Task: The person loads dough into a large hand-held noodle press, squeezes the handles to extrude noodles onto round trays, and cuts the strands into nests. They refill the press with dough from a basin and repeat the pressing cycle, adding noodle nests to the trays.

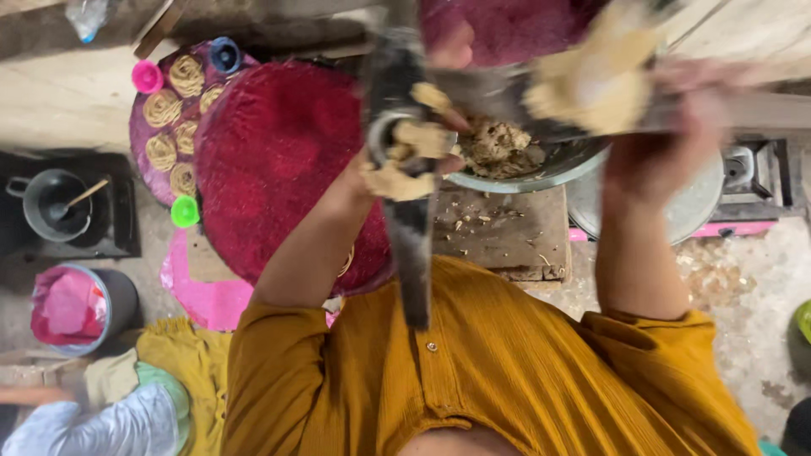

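From my feed, the biggest thing is the round red woven tray (279, 160), bare on top, overlapping a purple tray (148, 127) that carries coils of pale noodle (162, 107). Next, the steel bowl (541, 165) sits on a worn wooden block (507, 232), holding a crumbly brown lump of dough (498, 148). To the far side, a grey pot (55, 203) with a spoon in it, and below that a bucket (80, 308) lined with pink plastic. Now the hands: my left hand (427, 139) grips a dark metal press (405, 110), fingers curled round it and smeared with sticky tan dough. My right hand (676, 127) is raised over the bowl rim, blurred; a pale wad of dough (591, 80) sits against it, but I can't tell how tightly the fingers close.
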